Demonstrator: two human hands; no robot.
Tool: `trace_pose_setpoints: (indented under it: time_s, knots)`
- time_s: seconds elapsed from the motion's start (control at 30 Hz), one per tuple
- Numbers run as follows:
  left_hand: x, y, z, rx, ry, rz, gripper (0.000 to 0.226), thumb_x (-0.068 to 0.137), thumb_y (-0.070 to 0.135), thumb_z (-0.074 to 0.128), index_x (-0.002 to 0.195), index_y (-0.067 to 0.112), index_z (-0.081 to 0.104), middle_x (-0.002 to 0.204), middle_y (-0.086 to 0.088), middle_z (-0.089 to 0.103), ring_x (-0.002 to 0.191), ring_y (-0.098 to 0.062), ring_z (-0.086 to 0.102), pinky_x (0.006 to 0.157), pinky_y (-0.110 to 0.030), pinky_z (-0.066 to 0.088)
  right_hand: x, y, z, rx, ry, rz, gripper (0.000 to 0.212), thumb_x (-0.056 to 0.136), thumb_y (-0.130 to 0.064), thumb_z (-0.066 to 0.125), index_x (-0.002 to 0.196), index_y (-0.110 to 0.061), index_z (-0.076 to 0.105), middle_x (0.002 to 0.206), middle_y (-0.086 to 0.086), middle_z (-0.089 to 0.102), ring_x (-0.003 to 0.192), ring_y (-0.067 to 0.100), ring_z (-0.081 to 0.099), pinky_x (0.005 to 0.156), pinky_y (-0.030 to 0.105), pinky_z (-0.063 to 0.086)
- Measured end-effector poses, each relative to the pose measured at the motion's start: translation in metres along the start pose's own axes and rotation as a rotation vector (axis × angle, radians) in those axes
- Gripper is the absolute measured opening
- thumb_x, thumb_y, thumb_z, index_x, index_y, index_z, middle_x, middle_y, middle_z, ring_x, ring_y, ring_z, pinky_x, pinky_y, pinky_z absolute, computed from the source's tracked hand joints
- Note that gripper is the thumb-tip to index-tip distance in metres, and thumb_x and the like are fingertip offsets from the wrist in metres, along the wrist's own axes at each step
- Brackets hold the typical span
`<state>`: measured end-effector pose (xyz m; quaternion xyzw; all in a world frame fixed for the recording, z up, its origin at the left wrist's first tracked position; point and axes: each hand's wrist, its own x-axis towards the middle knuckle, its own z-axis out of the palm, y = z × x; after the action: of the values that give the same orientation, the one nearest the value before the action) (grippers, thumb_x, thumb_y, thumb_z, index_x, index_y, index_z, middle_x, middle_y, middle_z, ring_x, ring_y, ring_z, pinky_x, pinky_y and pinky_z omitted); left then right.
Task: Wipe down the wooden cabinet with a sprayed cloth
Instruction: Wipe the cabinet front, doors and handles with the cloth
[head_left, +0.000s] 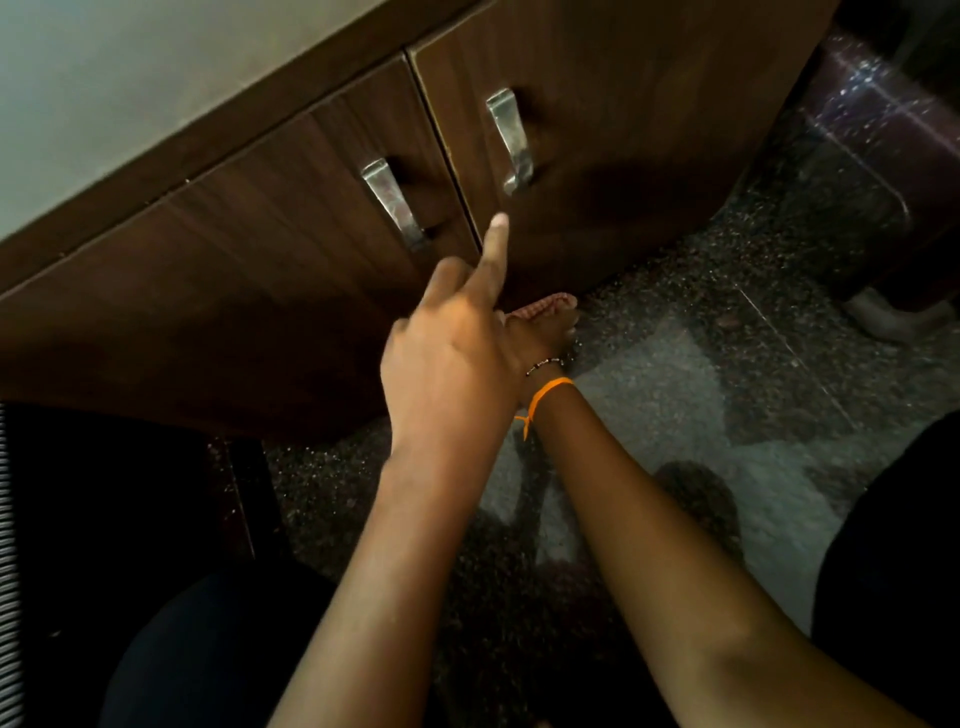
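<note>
The dark wooden cabinet (291, 208) has two doors, each with a metal handle: the left handle (392, 202) and the right handle (511, 140). My left hand (457, 353) is raised in front of the doors. Its index finger is straight and points at the gap between them, just below the right handle, while its other fingers are curled and hold nothing. My right hand (548, 322) lies low by the cabinet's bottom edge, mostly hidden behind the left hand. An orange thread and a bead bracelet circle its wrist. No cloth or spray bottle is in view.
A pale counter top (130, 78) sits above the doors. The floor (701, 364) is dark speckled stone. My dark-clothed knees show at the bottom left and right. A black ribbed object (78, 493) stands at the left, and dark furniture (883, 130) at the top right.
</note>
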<state>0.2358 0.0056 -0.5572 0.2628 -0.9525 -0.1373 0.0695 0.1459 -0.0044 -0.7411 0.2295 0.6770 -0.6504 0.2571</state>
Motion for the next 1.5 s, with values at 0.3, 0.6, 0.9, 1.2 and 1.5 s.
trace_pose_setpoints:
  time_s: [0.3,0.6,0.9,1.2,1.5]
  knots:
    - [-0.008,-0.021,-0.014,-0.108,0.284,-0.188,0.056,0.077,0.026,0.037,0.13,0.025,0.055,0.105,0.002,0.058,0.086,-0.02,0.058,0.071,-0.036,0.044,-0.072,-0.004,0.028,0.086,0.042,-0.766,0.07,0.067,0.01,0.058,0.131,-0.007,0.035,0.143,0.021,0.025,0.142,0.017,0.017,0.117,0.029,0.022]
    - [-0.002,-0.037,-0.014,-0.122,0.33,-0.215,0.054,0.083,0.0,0.046,0.128,0.027,0.057,0.11,0.006,0.064,0.097,-0.019,0.059,0.073,-0.027,0.037,-0.079,-0.04,0.011,-0.273,0.087,-1.42,0.04,0.085,0.001,0.05,0.125,0.001,0.051,0.129,0.012,0.035,0.116,0.028,0.04,0.109,0.015,0.02]
    - [0.003,-0.036,-0.012,-0.192,0.276,-0.263,0.046,0.085,0.013,0.046,0.124,0.031,0.06,0.109,0.012,0.064,0.096,-0.009,0.057,0.073,-0.019,0.036,-0.068,-0.044,0.014,-0.398,0.166,-1.533,0.059,0.071,0.007,0.056,0.124,-0.013,0.039,0.127,0.008,0.031,0.107,0.028,0.037,0.099,0.028,0.03]
    - [0.004,-0.049,-0.018,-0.33,0.186,-0.403,0.044,0.09,0.003,0.045,0.119,0.031,0.063,0.099,0.018,0.064,0.088,0.006,0.048,0.055,0.006,0.029,-0.054,-0.009,-0.024,-0.621,-0.087,-1.196,0.056,0.064,0.003,0.04,0.118,-0.014,0.037,0.121,0.026,0.046,0.109,0.029,0.035,0.102,0.044,0.032]
    - [0.003,-0.055,-0.02,-0.456,0.195,-0.491,0.045,0.086,0.002,0.042,0.103,0.034,0.069,0.09,0.016,0.066,0.092,-0.009,0.061,0.072,-0.02,0.041,-0.105,-0.077,0.005,-0.37,-0.004,-1.593,0.042,0.074,0.012,0.052,0.113,-0.002,0.059,0.121,0.025,0.051,0.106,0.029,0.041,0.097,0.038,0.035]
